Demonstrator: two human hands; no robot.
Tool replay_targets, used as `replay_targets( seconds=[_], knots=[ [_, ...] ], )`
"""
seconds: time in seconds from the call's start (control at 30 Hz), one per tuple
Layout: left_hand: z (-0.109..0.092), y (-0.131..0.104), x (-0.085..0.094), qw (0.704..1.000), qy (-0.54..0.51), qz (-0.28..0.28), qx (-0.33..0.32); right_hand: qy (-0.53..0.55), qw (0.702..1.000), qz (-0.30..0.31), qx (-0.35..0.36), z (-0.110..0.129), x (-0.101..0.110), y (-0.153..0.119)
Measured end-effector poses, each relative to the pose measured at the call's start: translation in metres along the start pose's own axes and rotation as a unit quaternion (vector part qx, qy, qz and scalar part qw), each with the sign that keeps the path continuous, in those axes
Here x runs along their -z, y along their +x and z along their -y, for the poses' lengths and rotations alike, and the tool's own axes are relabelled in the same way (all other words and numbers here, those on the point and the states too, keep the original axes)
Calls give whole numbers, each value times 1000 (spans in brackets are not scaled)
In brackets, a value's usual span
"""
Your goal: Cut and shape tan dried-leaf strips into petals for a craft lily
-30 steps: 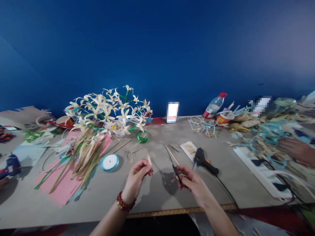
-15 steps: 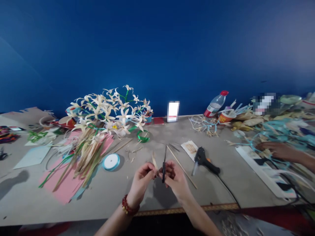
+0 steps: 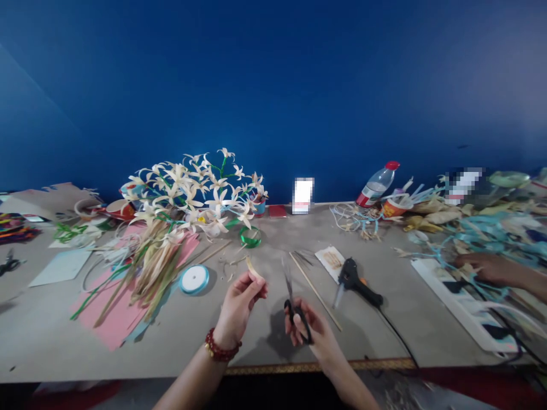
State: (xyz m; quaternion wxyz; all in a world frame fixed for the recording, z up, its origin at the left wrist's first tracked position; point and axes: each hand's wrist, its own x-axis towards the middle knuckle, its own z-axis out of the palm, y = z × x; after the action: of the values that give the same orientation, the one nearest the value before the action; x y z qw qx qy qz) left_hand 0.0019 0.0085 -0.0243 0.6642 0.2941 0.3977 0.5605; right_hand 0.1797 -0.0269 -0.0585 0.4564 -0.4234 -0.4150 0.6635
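Note:
Between the thumb and fingers of my left hand (image 3: 239, 302) is a small pale strip (image 3: 253, 266), its tip pointing up. Black-handled scissors (image 3: 294, 310) are in my right hand (image 3: 310, 327), fingers in the handle loops and blades pointing up and away. The two hands are apart above the grey table (image 3: 205, 341). A ribbon spool (image 3: 194, 279) lies left of my left hand. Right of the scissors, a thin stick (image 3: 316, 291) rests on the table.
White flowers (image 3: 217, 199) stand behind dried husks (image 3: 158, 267) on pink paper (image 3: 102, 316). To the right are a black glue gun (image 3: 359, 285), a bottle (image 3: 378, 185), a power strip (image 3: 457, 307) and another person's hand (image 3: 487, 267).
My hands have moved apart. The left went slightly left and up with the strip; the right came down and right with the scissors, which now show their handle loops.

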Motion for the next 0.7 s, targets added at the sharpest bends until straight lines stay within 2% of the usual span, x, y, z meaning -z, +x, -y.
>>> replay_targets(
  seconds=[0.17,0.3,0.47,0.7],
  knots=[
    [3,1,-6,997,-78,-7,13,0,999,46,-16,-7,-5,-10],
    [6,0,-9,998,-65,-8,5,-17,999,46,-12,-7,-10,-7],
    [5,-4,-11,998,-61,24,-17,-13,998,64,-11,-5,-12,-2],
    [4,-3,-10,998,-61,27,-20,-26,997,76,-12,-5,-11,-1]
  ],
)
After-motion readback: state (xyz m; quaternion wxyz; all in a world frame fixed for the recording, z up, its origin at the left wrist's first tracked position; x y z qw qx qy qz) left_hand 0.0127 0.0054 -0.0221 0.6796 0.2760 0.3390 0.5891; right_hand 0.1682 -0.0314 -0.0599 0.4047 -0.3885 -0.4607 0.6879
